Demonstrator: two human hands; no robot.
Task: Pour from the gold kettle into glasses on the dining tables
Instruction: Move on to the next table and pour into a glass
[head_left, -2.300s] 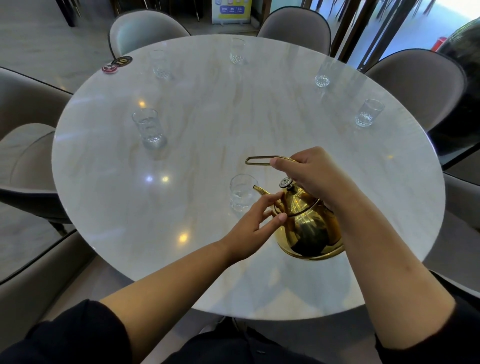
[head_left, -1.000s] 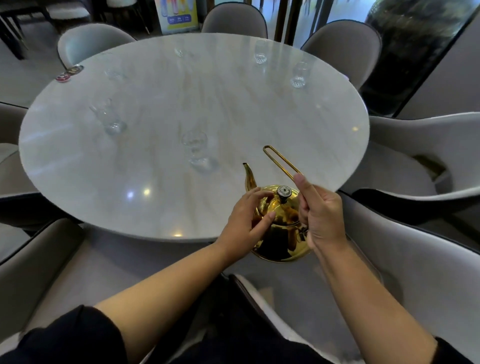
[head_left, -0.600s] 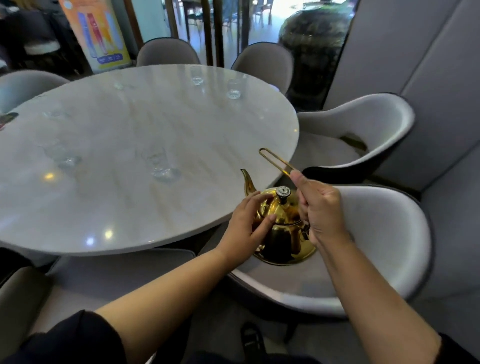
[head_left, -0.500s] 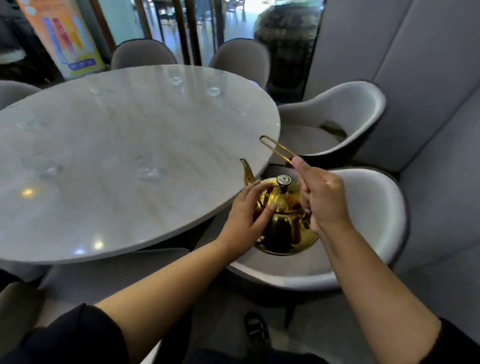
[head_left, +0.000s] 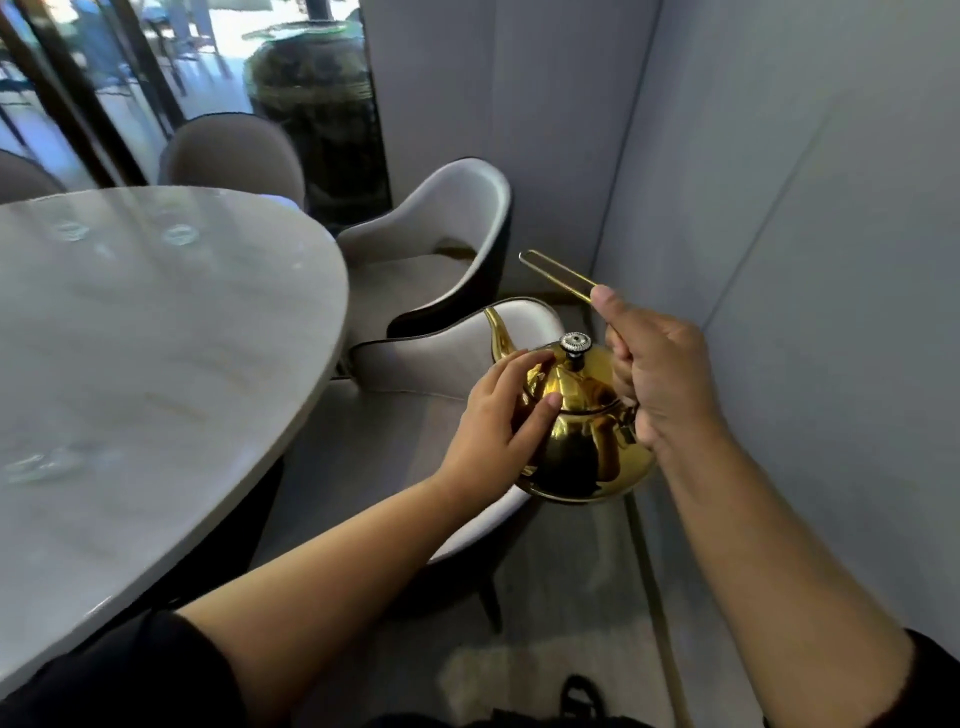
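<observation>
The gold kettle (head_left: 582, 436) hangs upright in the air over a chair seat, right of the round marble table (head_left: 156, 374). My right hand (head_left: 660, 374) is shut on its thin wire handle, which sticks up to the left. My left hand (head_left: 498, 421) rests flat against the kettle's lid and left side, fingers spread. The spout points up and away from me. Blurred clear glasses (head_left: 179, 234) stand on the far part of the table, and another glass (head_left: 41, 462) shows faintly at the left edge.
Grey padded chairs (head_left: 431, 260) ring the table; one chair (head_left: 415, 364) lies directly under the kettle. A grey panelled wall (head_left: 779, 208) closes in on the right. A large dark vase (head_left: 317, 104) stands by the glass doors at the back.
The view has swung right, away from the table toward the wall and chairs. The kettle has come off the table area and stays upright in both hands, grip unchanged.
</observation>
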